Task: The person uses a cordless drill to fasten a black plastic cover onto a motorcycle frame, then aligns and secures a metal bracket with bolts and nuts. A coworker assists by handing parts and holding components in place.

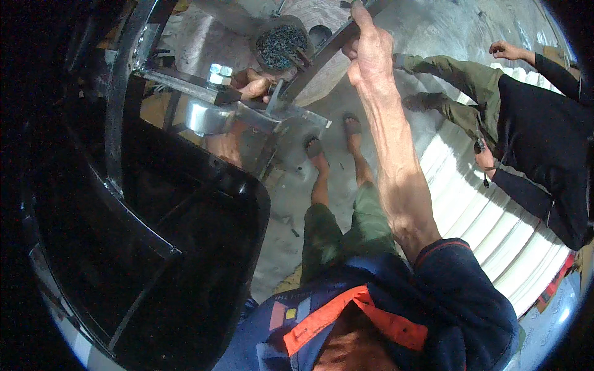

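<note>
My right hand (371, 52) is closed around a long dark flat metal bar (331, 54), its thumb lying along the bar near the top of the view. The bar slants down to a steel bracket (260, 117) on a welded frame. Behind that bracket, my left hand (252, 83) has its fingers curled by the bar's lower end; what they grip is partly hidden. My left forearm (224, 148) shows below the bracket. A large shiny hex bolt with a nut (220, 74) stands on the frame's arm, above a round metal sleeve (210, 117).
A bowl of screws (281, 46) sits on the floor beyond the bar, with a small dark cup (320, 34) beside it. A black tray-like body (204, 247) fills the left. At right, a person in dark clothes (538, 130) is on a white ribbed surface (489, 216).
</note>
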`<control>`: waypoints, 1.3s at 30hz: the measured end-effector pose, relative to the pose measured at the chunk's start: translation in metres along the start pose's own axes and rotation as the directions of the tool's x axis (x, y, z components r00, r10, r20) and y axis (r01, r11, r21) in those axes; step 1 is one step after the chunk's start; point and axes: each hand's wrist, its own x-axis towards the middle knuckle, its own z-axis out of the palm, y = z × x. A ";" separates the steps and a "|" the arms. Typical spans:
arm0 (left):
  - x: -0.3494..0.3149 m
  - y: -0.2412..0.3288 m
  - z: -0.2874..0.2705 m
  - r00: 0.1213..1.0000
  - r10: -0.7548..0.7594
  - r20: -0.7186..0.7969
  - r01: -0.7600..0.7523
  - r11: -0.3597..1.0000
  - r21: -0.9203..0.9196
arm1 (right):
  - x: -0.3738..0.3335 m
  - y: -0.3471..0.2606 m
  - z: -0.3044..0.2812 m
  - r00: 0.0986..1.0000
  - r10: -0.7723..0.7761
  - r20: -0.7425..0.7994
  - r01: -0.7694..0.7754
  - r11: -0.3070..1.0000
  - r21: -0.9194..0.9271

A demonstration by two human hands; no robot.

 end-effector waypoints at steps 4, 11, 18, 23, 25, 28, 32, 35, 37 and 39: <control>0.007 -0.006 -0.003 0.994 0.037 0.105 -0.036 0.999 -0.005 | -0.002 -0.001 -0.002 1.000 -0.023 0.017 0.023 0.999 -0.024; 0.004 -0.019 0.006 0.994 0.109 -0.024 -0.107 0.993 0.050 | -0.011 -0.002 -0.004 0.998 -0.038 0.044 0.038 0.999 -0.008; 0.009 -0.002 0.029 0.948 0.023 -0.317 0.157 0.832 0.532 | -0.020 -0.008 -0.003 1.000 0.020 -0.007 -0.020 0.999 0.051; 0.009 0.003 0.031 0.990 0.075 -0.118 -0.043 0.967 0.249 | -0.018 -0.009 0.001 0.997 0.054 -0.046 -0.053 0.998 0.042; 0.008 -0.001 0.030 0.991 0.130 -0.023 -0.126 0.985 0.118 | -0.017 -0.009 0.001 0.999 0.015 -0.044 -0.015 1.000 0.003; 0.002 -0.004 0.027 0.988 0.148 -0.054 -0.138 0.978 0.154 | -0.015 -0.008 0.001 0.998 0.010 -0.058 -0.011 1.000 -0.014; -0.017 -0.003 0.027 0.975 0.116 -0.188 -0.103 0.992 0.079 | -0.014 -0.007 0.000 0.997 -0.037 -0.070 0.038 0.999 0.007; -0.027 0.002 0.028 0.949 0.299 0.096 -0.311 0.853 0.420 | -0.013 -0.005 0.004 0.999 0.008 -0.048 -0.006 0.999 0.046; -0.030 0.004 0.029 0.951 0.268 0.157 -0.310 0.839 0.447 | -0.014 -0.004 0.007 0.997 0.069 -0.040 -0.067 0.996 0.064; -0.031 0.001 0.033 0.952 0.245 0.181 -0.292 0.906 0.307 | -0.014 0.000 0.011 0.996 0.078 -0.039 -0.074 0.993 0.097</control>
